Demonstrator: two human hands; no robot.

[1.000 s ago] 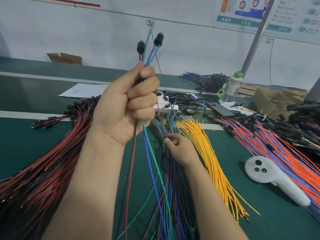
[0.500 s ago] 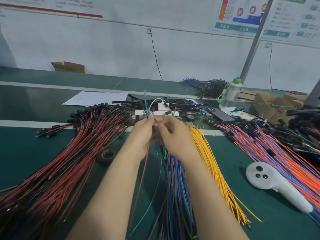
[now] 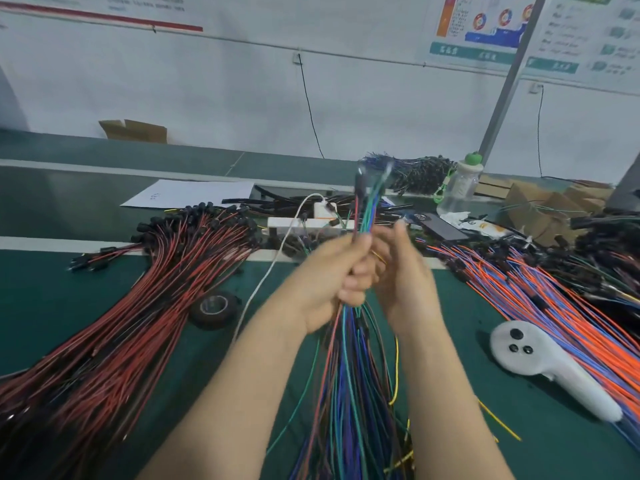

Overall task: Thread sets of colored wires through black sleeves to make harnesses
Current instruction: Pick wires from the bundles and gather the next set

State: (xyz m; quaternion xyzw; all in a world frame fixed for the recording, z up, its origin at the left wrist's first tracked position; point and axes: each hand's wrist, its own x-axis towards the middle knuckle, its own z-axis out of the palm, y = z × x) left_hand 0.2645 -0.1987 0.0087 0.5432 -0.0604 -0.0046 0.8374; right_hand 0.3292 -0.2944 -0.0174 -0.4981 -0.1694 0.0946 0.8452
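Gripping the wires upright in a fist, the left hand sits beside the blurred right hand (grip unclear); sleeves lie beyond, nearer the left.

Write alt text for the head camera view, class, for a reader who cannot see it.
A person's left hand grips a small bunch of red, green and blue wires upright above a green work mat, while the right hand, blurred, sits beside it. Heaps of red-and-black wires lie left, orange-and-blue wires right, near a white handheld controller.
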